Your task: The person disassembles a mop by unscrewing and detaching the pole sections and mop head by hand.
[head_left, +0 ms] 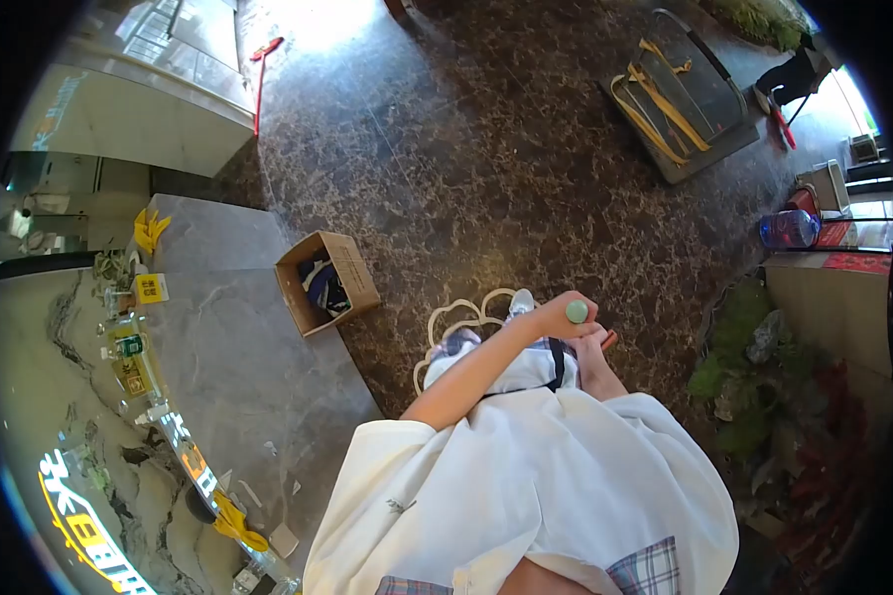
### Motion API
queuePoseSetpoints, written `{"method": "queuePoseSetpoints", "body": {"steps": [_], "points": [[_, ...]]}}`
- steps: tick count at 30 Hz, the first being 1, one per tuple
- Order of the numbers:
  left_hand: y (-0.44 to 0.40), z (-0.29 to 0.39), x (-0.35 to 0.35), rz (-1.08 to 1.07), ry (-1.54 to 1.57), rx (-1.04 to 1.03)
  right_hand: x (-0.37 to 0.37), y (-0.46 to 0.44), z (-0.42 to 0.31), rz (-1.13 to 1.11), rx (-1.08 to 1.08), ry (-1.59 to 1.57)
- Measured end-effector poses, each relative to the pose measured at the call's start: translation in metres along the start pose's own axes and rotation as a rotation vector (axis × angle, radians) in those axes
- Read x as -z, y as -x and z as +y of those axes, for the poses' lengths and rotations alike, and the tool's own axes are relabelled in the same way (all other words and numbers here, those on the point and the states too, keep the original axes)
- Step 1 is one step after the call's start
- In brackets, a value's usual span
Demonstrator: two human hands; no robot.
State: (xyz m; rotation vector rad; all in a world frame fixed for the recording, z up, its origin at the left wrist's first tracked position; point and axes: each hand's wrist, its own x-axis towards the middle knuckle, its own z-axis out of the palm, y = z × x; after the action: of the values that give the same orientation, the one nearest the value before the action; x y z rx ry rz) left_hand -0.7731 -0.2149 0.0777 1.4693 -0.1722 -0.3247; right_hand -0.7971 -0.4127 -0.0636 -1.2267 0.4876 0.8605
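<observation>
My left hand [562, 313] is closed around a handle with a rounded pale green end [576, 312], which points up toward me. Just below and to the right, my right hand [593, 347] is also closed, with a short reddish-brown piece [609, 339] sticking out beside its fingers. Whether that piece belongs to the green-ended handle, I cannot tell. The rest of the handle is hidden beneath my hands and forearm. Cream-coloured loops [446, 315] curve around near my feet, left of my hands, and a shoe tip [521, 301] shows beside them.
A cardboard box [352, 278] holding dark cloth stands against the grey counter [248, 347] on my left. Yellow gloves [152, 230] lie on that counter. Far right, a flatbed trolley [680, 149] carries yellow straps; a person [799, 77] stands beyond it. Plants [744, 347] line my right.
</observation>
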Motion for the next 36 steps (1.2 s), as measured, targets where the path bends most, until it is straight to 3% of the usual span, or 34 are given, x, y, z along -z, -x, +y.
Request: {"method": "queuePoseSetpoints", "body": {"steps": [3, 6, 11, 16, 19, 23, 30, 36], "points": [[-0.009, -0.004, 0.016, 0.050, -0.141, -0.163, -0.007, -0.025, -0.011, -0.005, -0.006, 0.016], [-0.023, 0.000, 0.047, -0.030, 0.049, 0.008, -0.020, -0.054, -0.019, -0.041, -0.006, 0.054], [-0.053, 0.004, 0.116, -0.016, 0.025, -0.086, -0.051, -0.103, -0.037, -0.069, -0.027, 0.132], [-0.077, 0.036, 0.233, -0.049, 0.133, -0.056, -0.155, -0.157, -0.102, 0.033, -0.010, 0.110], [-0.075, 0.058, 0.307, 0.043, 0.196, -0.117, -0.221, -0.195, -0.133, 0.071, 0.024, 0.048], [-0.086, 0.076, 0.367, 0.027, 0.112, -0.124, -0.283, -0.239, -0.162, 0.151, 0.067, -0.059], [-0.057, 0.108, 0.507, 0.313, 0.171, -0.245, -0.420, -0.365, -0.216, 0.187, 0.097, -0.212], [-0.016, 0.077, 0.626, 0.673, 0.156, -0.306, -0.538, -0.482, -0.225, 0.072, 0.002, -0.266]]}}
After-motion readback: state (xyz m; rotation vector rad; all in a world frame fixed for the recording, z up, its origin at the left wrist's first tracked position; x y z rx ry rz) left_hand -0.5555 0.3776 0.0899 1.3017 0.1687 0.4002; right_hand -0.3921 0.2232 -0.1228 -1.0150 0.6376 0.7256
